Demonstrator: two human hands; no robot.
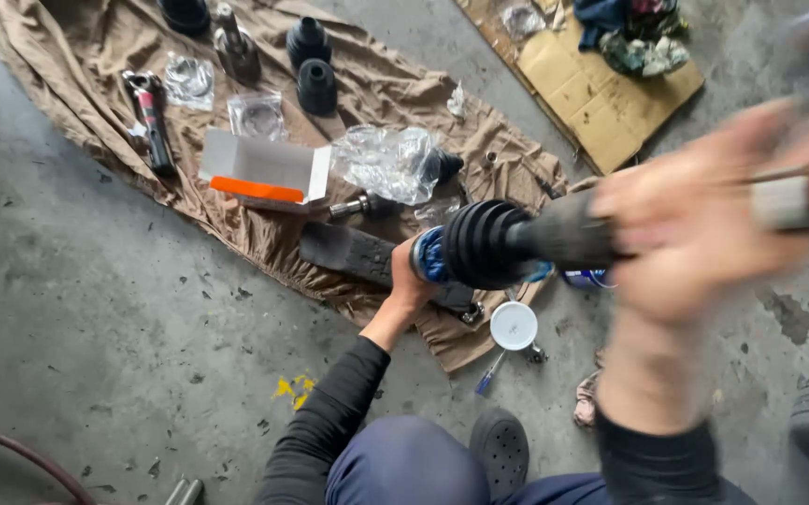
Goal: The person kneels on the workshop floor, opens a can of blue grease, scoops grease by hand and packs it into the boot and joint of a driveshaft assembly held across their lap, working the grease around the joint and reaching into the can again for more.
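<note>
Head view, looking down at a concrete floor point(96, 309) with a brown cloth point(264, 234) spread over it. At far left on the cloth: a black and red hand tool point(152, 117), then small clear plastic bags point(189, 79). Next to the right: an open white and orange cardboard box point(264, 168), with two spare black rubber boots point(311, 65) above it and a crumpled clear plastic wrap point(386, 164) just beside it. Below the box: a dark ribbed block point(357, 252). Centre: left hand point(411, 281) at the wide end of the black ribbed boot point(479, 245), fingers closed around the blue-smeared joint end point(430, 257). Below it on the floor: a round white lid point(514, 325) and a small screwdriver point(490, 372). Right: axle shaft point(563, 234) held above the floor, running from the boot toward the right hand point(694, 224). Right hand blurred; fingers wrapped around the shaft. Upper right: flat cardboard point(601, 93) with bundled rags point(643, 37).
</note>
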